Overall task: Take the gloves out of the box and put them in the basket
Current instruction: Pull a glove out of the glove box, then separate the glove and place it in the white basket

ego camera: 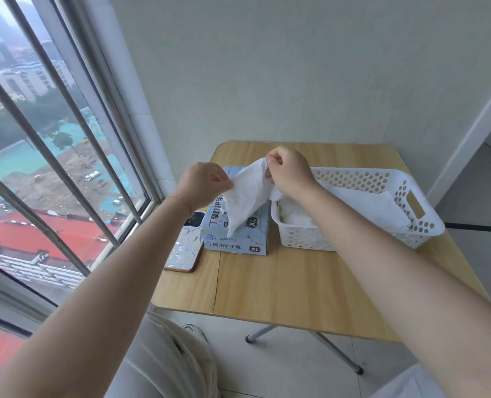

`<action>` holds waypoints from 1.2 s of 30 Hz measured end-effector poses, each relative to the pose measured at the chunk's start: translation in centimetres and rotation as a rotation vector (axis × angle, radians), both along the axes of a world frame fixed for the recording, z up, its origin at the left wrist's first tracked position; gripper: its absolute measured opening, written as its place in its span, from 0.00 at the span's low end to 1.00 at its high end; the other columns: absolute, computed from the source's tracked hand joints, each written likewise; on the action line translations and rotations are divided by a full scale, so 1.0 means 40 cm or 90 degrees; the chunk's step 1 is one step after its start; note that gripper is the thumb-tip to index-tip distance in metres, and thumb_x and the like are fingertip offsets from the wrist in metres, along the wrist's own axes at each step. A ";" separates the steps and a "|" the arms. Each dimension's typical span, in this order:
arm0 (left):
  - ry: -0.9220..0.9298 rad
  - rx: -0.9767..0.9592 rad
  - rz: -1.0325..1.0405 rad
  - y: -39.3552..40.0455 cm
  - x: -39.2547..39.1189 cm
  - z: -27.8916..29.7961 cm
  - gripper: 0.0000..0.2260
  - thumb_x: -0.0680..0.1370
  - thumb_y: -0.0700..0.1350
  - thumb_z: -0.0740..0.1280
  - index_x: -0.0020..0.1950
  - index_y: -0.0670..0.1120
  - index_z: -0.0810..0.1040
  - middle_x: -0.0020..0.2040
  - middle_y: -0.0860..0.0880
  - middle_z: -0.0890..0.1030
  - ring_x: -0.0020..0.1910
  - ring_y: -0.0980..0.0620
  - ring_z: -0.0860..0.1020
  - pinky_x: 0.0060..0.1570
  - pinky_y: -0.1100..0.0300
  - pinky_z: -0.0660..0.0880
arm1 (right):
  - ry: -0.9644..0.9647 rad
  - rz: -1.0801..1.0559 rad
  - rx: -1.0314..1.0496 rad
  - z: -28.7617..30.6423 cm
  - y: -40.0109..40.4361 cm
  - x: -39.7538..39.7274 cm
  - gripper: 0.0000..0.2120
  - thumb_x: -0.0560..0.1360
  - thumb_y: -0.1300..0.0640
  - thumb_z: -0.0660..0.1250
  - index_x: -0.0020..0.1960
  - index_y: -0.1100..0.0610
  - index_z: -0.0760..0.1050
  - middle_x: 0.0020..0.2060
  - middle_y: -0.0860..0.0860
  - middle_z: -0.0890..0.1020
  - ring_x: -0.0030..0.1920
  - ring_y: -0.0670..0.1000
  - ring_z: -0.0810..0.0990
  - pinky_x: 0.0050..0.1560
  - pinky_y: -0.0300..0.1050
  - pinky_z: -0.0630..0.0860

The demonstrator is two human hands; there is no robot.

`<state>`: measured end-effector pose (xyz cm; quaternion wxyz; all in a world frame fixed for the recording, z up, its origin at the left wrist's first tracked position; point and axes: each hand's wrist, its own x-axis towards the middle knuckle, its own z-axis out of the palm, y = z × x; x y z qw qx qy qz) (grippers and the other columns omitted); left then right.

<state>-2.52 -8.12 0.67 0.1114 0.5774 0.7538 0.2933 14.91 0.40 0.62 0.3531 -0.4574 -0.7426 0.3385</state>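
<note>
Both hands are up over the table (281, 282), a light wood-grain top with rounded corners and a seam running down its left part. The left hand (202, 183) pinches one edge of a thin white glove (245, 196); the right hand (288, 170) pinches the opposite top edge, fingers curled in, so each grip is closed on the glove. The glove hangs limp and crinkled between them, its lower end draping over the pale blue cardboard glove box (235, 237), rectangular, printed "XL". Just right of the box sits a white plastic basket (411, 222), rectangular, walls perforated with round holes, slot handle at the end; soft white gloves already lie heaped inside. Left of the box lies a phone (185, 248) in a glossy case, flat on the table.
</note>
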 end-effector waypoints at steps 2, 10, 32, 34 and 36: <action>-0.016 0.002 0.015 0.002 0.004 0.007 0.04 0.76 0.45 0.70 0.42 0.48 0.81 0.40 0.52 0.81 0.43 0.51 0.79 0.44 0.59 0.77 | 0.027 -0.017 -0.009 -0.001 -0.003 0.004 0.09 0.78 0.61 0.55 0.51 0.55 0.73 0.47 0.51 0.80 0.47 0.52 0.79 0.45 0.43 0.74; -0.348 0.065 0.045 0.006 0.046 0.081 0.06 0.75 0.42 0.70 0.44 0.39 0.82 0.33 0.49 0.79 0.31 0.57 0.75 0.38 0.62 0.71 | 0.007 0.179 -0.014 0.056 -0.077 0.012 0.22 0.69 0.38 0.72 0.46 0.55 0.73 0.37 0.44 0.74 0.36 0.44 0.72 0.37 0.37 0.69; -0.213 0.069 0.150 -0.010 0.001 0.038 0.03 0.74 0.42 0.69 0.47 0.47 0.80 0.43 0.48 0.81 0.39 0.52 0.77 0.39 0.62 0.74 | -0.031 0.089 -0.065 0.044 -0.040 0.041 0.02 0.74 0.60 0.69 0.46 0.55 0.79 0.39 0.44 0.78 0.41 0.46 0.77 0.35 0.37 0.70; -0.163 0.093 0.087 -0.014 0.001 0.039 0.11 0.73 0.40 0.69 0.55 0.49 0.79 0.54 0.48 0.78 0.50 0.51 0.77 0.50 0.59 0.73 | -0.004 0.094 -0.087 0.047 -0.043 0.036 0.03 0.75 0.61 0.68 0.46 0.54 0.79 0.41 0.47 0.80 0.43 0.48 0.79 0.40 0.40 0.76; -0.116 0.096 -0.038 -0.025 0.011 0.052 0.19 0.72 0.38 0.70 0.61 0.50 0.78 0.61 0.50 0.74 0.59 0.52 0.72 0.57 0.60 0.67 | 0.055 0.102 -0.138 0.052 -0.046 0.029 0.06 0.76 0.62 0.66 0.45 0.52 0.79 0.45 0.50 0.82 0.48 0.51 0.81 0.47 0.46 0.80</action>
